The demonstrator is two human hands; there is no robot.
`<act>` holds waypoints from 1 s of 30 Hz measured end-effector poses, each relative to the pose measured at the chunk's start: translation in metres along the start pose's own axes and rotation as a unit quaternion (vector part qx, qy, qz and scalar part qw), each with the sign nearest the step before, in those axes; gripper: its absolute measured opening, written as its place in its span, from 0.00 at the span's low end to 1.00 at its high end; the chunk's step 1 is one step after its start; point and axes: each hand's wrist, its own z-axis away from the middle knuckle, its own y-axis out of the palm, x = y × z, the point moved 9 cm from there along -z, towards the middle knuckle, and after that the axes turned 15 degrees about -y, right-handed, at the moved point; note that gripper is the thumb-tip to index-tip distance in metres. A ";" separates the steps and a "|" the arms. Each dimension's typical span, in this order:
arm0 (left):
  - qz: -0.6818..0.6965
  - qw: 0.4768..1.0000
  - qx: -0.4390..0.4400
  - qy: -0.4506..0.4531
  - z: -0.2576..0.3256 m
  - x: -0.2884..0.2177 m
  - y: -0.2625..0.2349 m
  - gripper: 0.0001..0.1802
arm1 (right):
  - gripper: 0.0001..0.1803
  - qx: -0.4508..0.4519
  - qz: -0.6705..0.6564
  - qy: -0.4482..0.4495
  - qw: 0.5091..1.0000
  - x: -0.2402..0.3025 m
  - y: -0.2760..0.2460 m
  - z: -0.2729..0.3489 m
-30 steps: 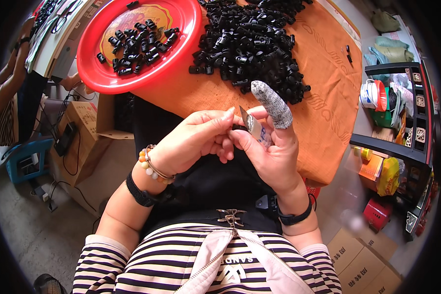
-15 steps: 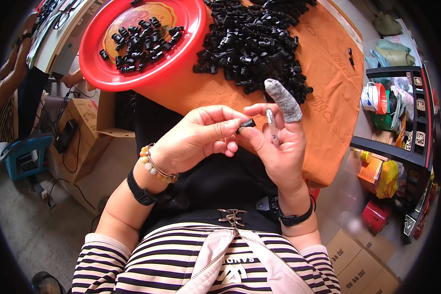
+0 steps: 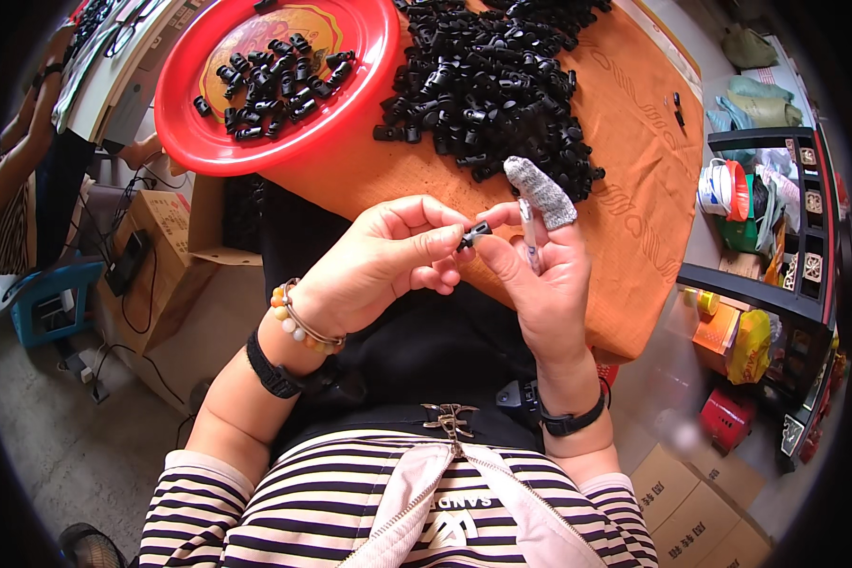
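My left hand (image 3: 393, 248) pinches a small black plastic cord lock (image 3: 476, 233) between thumb and forefinger; an opening shows in its side. My right hand (image 3: 546, 284) meets it from the other side, its thumb tip against the piece. A slim clear-and-white stick (image 3: 529, 237) lies along the right hand's curled fingers and looks gripped there. One raised right finger wears a grey knitted finger cover (image 3: 541, 192). Beyond my hands lies a large heap of black cord locks (image 3: 488, 90). A red round tray (image 3: 185, 133) at the far left carries several more.
An orange cloth (image 3: 634, 189) covers the table. At left stand an open cardboard box (image 3: 166, 270) and a blue stool (image 3: 43, 303), with another person's arm (image 3: 28, 133) beyond. A dark shelf (image 3: 757, 289) with bags stands at right, cartons (image 3: 696, 502) below it.
The cord lock has been turned between my fingers, so its opening now shows. My right hand's fingers have shifted slightly left, and the stick stands more upright.
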 end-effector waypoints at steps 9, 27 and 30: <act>-0.049 0.998 -0.035 0.007 0.001 -0.001 0.000 0.11 | 0.24 -0.021 0.032 -0.033 0.999 -0.001 -0.001 -0.001; 0.044 0.997 0.058 0.006 0.003 -0.004 0.009 0.10 | 0.27 0.046 -0.035 0.003 0.998 -0.002 0.008 0.000; 0.079 0.995 0.068 0.005 0.001 -0.005 0.006 0.10 | 0.27 0.033 -0.036 -0.006 0.999 -0.002 0.011 -0.001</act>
